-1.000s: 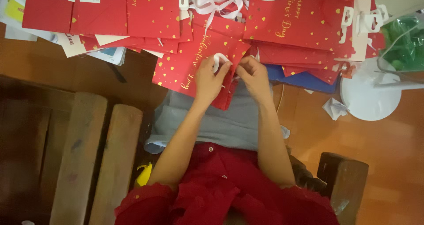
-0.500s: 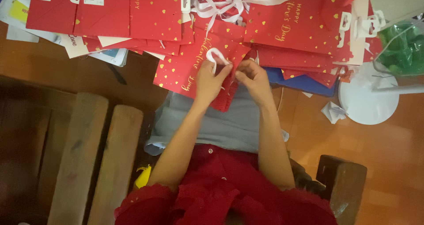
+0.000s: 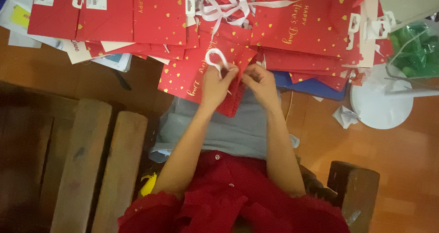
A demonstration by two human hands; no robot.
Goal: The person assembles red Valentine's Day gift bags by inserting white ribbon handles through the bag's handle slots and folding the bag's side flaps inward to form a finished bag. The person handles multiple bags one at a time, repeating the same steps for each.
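Two bare hands meet over one flat red paper gift bag with small gold hearts (image 3: 183, 77), which lies half on the person's grey-clad lap and half against the pile beyond. Left hand (image 3: 215, 84): fingers pinched together on the white ribbon loop (image 3: 216, 58) at the bag's upper edge. Right hand (image 3: 258, 83): fingers curled in and closed on the bag's folded edge, just beside the left; exactly what the fingertips grip cannot be told.

Change since half a second ago: the ribbon loop now stands up taller and rounder above the left fingers, where before it was a small curl between the two hands. Both hands have stayed at the same spot on the bag. Reads as the handle ribbon drawn further out through the bag's top, with the right hand bracing the paper.

Around them: a spread stack of matching red heart-print bags (image 3: 137, 13) across the top of the view, a tangle of loose white ribbons (image 3: 228, 2) on it, a round white fan base (image 3: 382, 100) on the orange floor to the right, two pale wooden slats (image 3: 98, 164) to the left.
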